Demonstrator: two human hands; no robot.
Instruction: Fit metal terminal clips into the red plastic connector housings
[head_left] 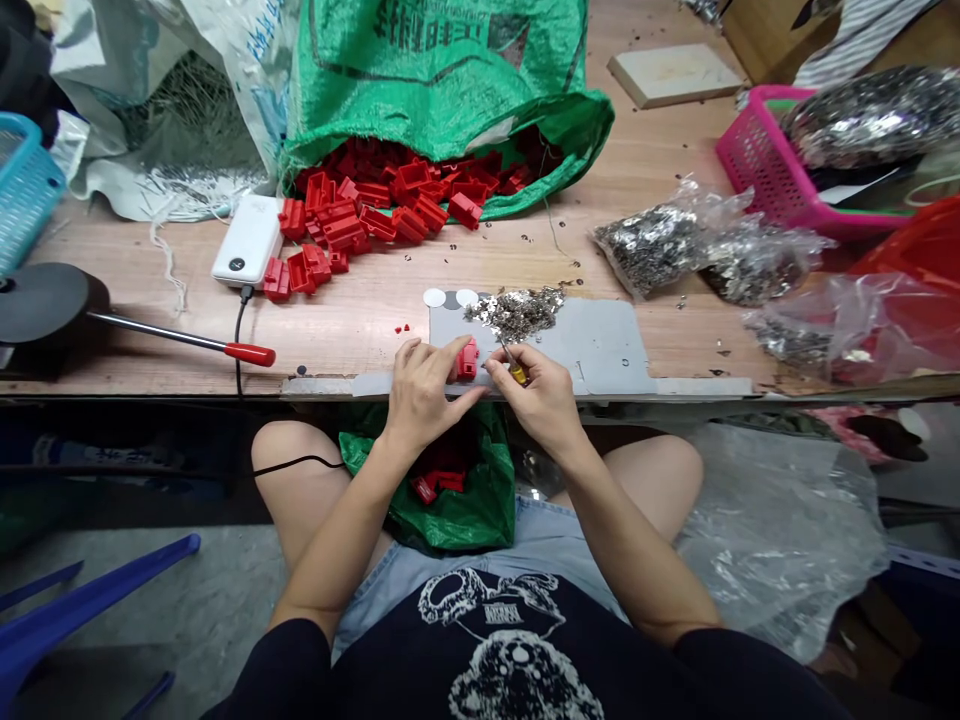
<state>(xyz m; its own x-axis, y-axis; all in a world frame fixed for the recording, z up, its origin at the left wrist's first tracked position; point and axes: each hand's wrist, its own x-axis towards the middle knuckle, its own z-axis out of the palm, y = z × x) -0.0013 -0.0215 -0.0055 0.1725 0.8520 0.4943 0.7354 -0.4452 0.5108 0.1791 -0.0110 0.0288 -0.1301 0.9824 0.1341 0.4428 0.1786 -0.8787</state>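
Near the table's front edge, my left hand (426, 388) has its fingers closed about a small red plastic housing (467, 360) resting on a grey mat (607, 340). Just to its right, my right hand (538, 390) grips a small screwdriver with a yellow handle (518, 374), its thin shaft pointing up and away from me. Thumb and index finger of that hand are pinched close to the housing; any small part between them is too small to name. Beyond both hands lies a heap of small shiny metal pieces (525, 313).
A green woven bag (442, 90) spills many red housings (345, 230) across the table. At left are a white power bank (249, 240) and a red-tipped lever (251, 354). Bags of metal parts (652, 240) and a pink basket (780, 190) stand right. A green bag (480, 520) with red pieces lies in my lap.
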